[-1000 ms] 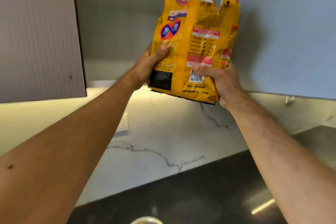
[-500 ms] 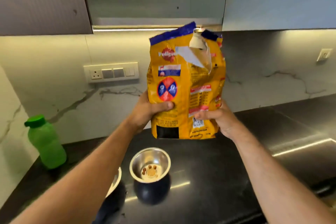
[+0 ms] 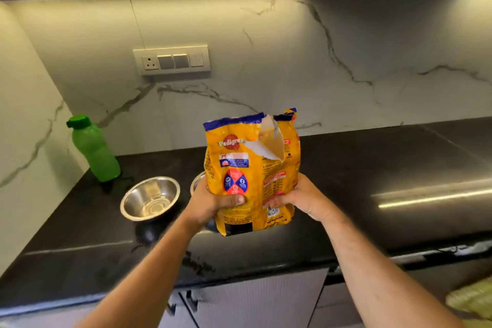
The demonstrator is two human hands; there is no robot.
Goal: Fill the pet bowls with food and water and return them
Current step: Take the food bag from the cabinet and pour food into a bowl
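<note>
Your left hand (image 3: 213, 204) and right hand (image 3: 299, 198) grip the upright bag (image 3: 251, 173) low on its sides, fingers curled around it, thumbs across its face. Left of the bag, a bowl (image 3: 150, 198) and bottle (image 3: 93, 149) stand on the black counter (image 3: 386, 168), beneath a marble wall.

yellow food bag (image 3: 247, 176), green bottle (image 3: 94, 150), black countertop (image 3: 372, 168), silver bowl (image 3: 150, 198)

yellow food bag (image 3: 250, 176): "pedigree" in white on red badge; smaller print unreadable.
</note>
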